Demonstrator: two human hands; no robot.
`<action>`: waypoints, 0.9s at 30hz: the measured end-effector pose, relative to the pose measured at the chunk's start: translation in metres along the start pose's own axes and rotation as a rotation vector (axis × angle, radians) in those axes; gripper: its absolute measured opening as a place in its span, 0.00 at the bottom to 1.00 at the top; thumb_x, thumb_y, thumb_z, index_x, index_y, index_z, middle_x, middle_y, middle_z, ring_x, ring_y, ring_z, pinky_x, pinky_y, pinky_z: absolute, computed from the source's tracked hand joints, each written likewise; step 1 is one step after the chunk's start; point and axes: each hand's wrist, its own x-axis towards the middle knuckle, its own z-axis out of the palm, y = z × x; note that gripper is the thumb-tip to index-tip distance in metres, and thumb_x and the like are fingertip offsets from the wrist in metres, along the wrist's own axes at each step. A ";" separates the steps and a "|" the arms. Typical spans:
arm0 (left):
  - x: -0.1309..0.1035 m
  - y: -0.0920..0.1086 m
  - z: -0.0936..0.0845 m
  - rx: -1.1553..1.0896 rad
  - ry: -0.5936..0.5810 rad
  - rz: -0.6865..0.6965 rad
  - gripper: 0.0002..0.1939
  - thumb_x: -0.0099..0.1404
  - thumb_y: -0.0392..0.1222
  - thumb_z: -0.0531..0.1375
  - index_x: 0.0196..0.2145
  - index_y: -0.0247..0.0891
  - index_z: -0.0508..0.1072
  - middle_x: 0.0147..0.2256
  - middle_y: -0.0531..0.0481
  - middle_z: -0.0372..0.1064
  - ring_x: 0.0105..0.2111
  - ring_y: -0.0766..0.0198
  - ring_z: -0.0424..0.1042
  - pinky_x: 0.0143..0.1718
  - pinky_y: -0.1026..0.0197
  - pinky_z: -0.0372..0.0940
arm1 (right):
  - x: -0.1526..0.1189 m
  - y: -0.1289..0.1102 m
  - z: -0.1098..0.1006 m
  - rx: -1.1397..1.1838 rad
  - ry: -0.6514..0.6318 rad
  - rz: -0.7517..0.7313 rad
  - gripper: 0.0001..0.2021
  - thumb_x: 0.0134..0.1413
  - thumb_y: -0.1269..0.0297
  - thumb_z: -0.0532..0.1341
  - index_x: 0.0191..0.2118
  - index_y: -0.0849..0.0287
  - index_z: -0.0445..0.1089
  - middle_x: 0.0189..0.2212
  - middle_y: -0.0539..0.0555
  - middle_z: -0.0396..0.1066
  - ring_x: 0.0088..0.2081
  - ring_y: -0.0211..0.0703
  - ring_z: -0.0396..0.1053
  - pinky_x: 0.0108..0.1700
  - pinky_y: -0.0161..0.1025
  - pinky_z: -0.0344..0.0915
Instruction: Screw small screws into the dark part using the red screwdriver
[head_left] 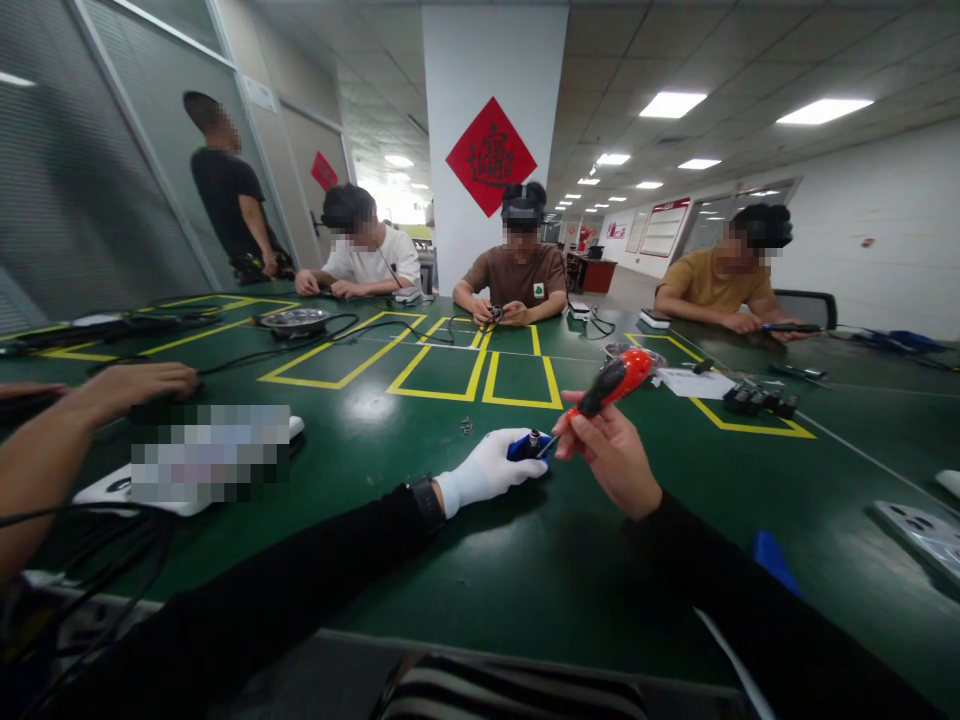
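Observation:
My left hand (481,470), in a white glove, is closed around a small blue and black part (523,447) with a metal fitting standing up on top. Bare, my right hand (621,462) grips a red and black screwdriver (615,384), its handle slanting up to the right. The screwdriver's shaft points down-left and meets the blue part near my left fingertips; whether its tip sits in a screw I cannot tell. A few small metal pieces (466,425), perhaps screws, lie on the green table (390,590) just beyond my left hand.
To the left, another person's hand (142,388) rests on the table by a white device (292,432) and black cables. Several black clip-like parts (759,398) and a paper sheet (694,384) lie right. A blue object (774,562) and a phone (919,535) are beside my right arm. People sit opposite.

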 end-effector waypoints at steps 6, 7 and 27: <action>-0.003 0.005 0.002 0.272 0.101 0.034 0.12 0.56 0.48 0.59 0.31 0.35 0.71 0.25 0.55 0.67 0.25 0.66 0.65 0.29 0.65 0.59 | 0.003 -0.004 0.002 -0.055 -0.005 -0.027 0.12 0.52 0.62 0.62 0.41 0.58 0.61 0.29 0.50 0.72 0.22 0.36 0.71 0.27 0.37 0.68; -0.004 0.006 0.002 0.309 0.110 0.039 0.13 0.57 0.49 0.59 0.32 0.36 0.71 0.26 0.54 0.68 0.26 0.65 0.66 0.30 0.64 0.60 | 0.003 -0.004 0.002 -0.073 0.011 -0.044 0.13 0.50 0.62 0.64 0.38 0.58 0.60 0.27 0.48 0.71 0.20 0.36 0.70 0.25 0.36 0.67; 0.009 -0.011 -0.027 -0.450 0.142 0.160 0.42 0.50 0.53 0.66 0.59 0.36 0.59 0.61 0.38 0.53 0.59 0.46 0.55 0.61 0.46 0.48 | 0.002 0.000 -0.003 -0.142 0.031 -0.123 0.09 0.54 0.62 0.60 0.38 0.59 0.62 0.24 0.46 0.69 0.18 0.33 0.67 0.22 0.34 0.64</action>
